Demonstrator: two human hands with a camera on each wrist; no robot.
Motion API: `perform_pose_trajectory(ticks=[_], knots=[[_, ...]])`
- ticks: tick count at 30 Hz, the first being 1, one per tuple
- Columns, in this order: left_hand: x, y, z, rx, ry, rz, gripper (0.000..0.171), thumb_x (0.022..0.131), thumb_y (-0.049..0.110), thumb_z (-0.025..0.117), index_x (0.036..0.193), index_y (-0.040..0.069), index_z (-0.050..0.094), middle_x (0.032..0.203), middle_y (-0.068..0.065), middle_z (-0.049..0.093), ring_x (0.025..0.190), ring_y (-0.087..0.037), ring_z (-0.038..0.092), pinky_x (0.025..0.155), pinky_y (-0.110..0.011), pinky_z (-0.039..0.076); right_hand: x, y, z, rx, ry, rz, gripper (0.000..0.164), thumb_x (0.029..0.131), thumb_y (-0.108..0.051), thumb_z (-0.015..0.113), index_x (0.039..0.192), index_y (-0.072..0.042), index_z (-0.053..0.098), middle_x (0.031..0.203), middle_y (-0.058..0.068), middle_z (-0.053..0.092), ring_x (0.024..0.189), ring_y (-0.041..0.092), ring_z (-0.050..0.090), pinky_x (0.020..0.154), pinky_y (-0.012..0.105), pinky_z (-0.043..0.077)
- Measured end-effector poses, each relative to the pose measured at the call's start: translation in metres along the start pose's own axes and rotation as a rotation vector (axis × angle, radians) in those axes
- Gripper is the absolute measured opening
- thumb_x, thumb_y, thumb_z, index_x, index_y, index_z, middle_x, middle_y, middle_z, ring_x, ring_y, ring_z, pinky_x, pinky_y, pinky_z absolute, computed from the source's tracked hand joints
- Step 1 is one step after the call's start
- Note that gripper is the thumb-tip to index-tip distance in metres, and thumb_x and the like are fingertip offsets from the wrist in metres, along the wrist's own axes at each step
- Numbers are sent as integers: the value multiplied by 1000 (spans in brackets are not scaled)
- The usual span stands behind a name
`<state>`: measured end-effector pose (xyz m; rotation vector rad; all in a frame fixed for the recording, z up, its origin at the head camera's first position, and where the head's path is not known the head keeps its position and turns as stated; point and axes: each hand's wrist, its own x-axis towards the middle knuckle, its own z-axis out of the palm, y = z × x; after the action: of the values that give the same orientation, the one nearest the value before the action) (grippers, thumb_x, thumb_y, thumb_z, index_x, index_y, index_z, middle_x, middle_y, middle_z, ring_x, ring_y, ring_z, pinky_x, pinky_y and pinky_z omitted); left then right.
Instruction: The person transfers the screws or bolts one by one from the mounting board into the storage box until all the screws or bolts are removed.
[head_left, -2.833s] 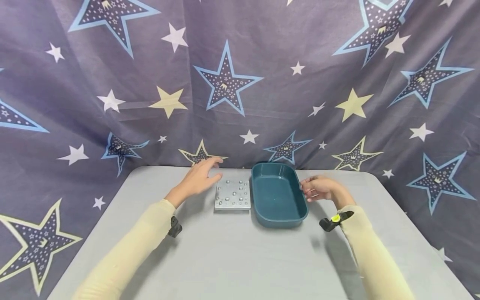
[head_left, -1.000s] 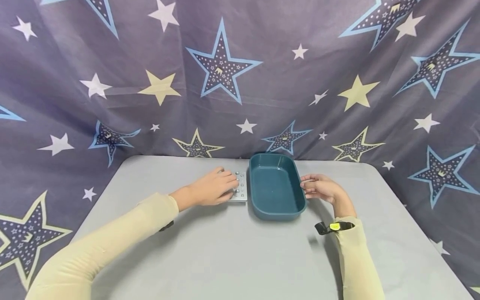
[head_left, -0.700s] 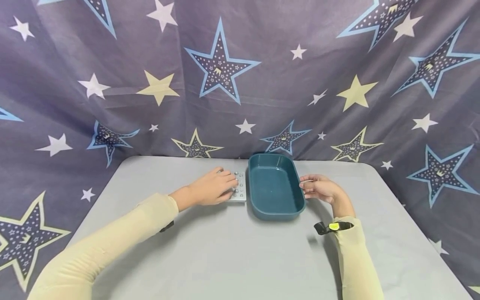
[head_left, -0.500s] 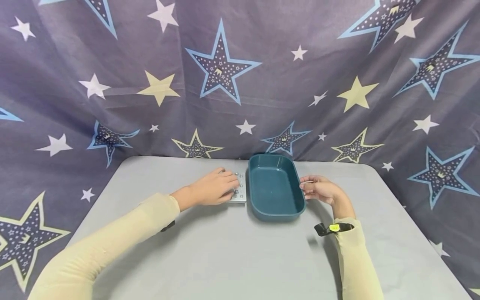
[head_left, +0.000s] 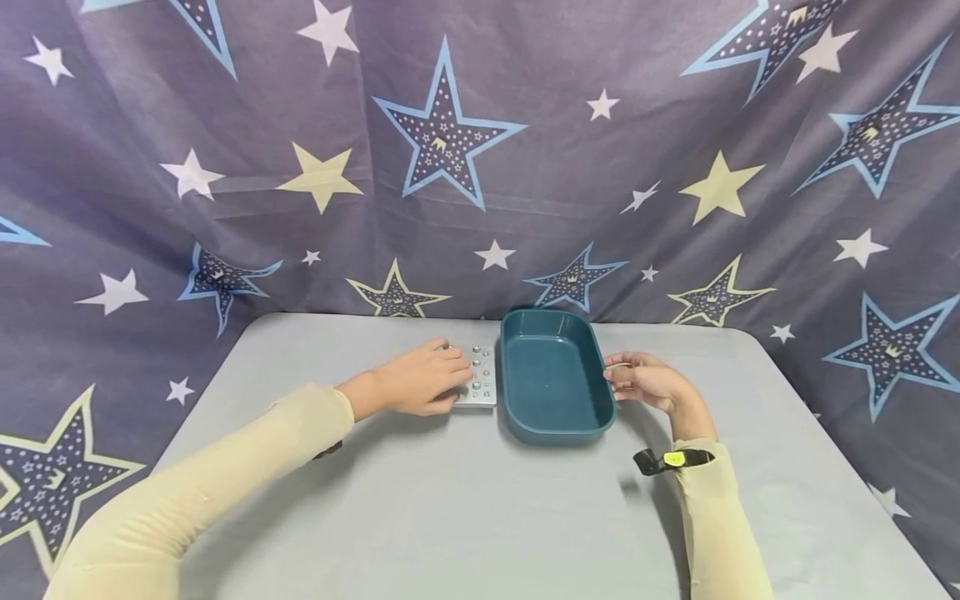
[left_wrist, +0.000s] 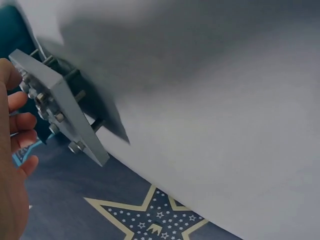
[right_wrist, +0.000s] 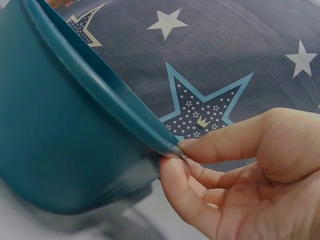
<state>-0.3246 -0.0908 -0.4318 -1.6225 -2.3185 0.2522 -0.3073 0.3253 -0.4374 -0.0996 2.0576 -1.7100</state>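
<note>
In the head view my left hand point(head_left: 422, 380) is bent over a silver metal plate point(head_left: 487, 398) set with several bolts, and covers its left part. In the left wrist view the fingertips point(left_wrist: 22, 122) are close against the bolt heads point(left_wrist: 54, 128); whether they pinch one is unclear. The plate stands raised on bolt shanks point(left_wrist: 81, 95) that stick out underneath. Just right of it is a deep teal plastic tray point(head_left: 555, 379) with nothing inside. My right hand point(head_left: 647, 381) pinches the tray's right rim point(right_wrist: 167, 145) between thumb and fingers.
Everything rests on a light grey table point(head_left: 450, 500), with its far edge along a dark curtain point(head_left: 420, 233) printed with stars. A black strap point(head_left: 675, 460) with a yellow patch circles my right wrist.
Since the earliest frame, my left hand has come right and down onto the bolted plate. In the last half second it has shifted slightly left. My right hand keeps its hold on the tray.
</note>
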Motion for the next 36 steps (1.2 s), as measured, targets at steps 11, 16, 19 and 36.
perform_pose_trajectory(ticks=[11,16,19,36], knots=[[12,-1,-5,81,-25,99,21,94,35,57,103,17,63,104,1,64,103,-19,56,96,-41,42,-1,-2,1,-8,0,-6,36,99,0,47,132,12,38,85,-5,59,77,5,58,74,23,56],[17,1,-9,104,-59,123,21,94,33,58,103,15,64,103,0,64,102,-19,56,91,-40,44,-1,-1,1,-11,-7,-10,37,99,-1,48,132,13,38,86,-6,59,77,5,58,75,24,56],[19,3,-11,115,-84,125,22,93,32,58,105,15,64,104,0,65,101,-18,57,87,-38,45,-1,-1,1,-14,-13,-16,38,100,-2,48,133,14,37,87,-6,60,78,5,58,76,24,56],[24,3,-6,126,-124,131,25,93,35,59,108,16,64,114,0,67,107,-19,58,92,-41,46,-3,-2,3,-14,7,-11,41,99,-3,50,134,13,37,87,-6,57,78,5,57,76,24,56]])
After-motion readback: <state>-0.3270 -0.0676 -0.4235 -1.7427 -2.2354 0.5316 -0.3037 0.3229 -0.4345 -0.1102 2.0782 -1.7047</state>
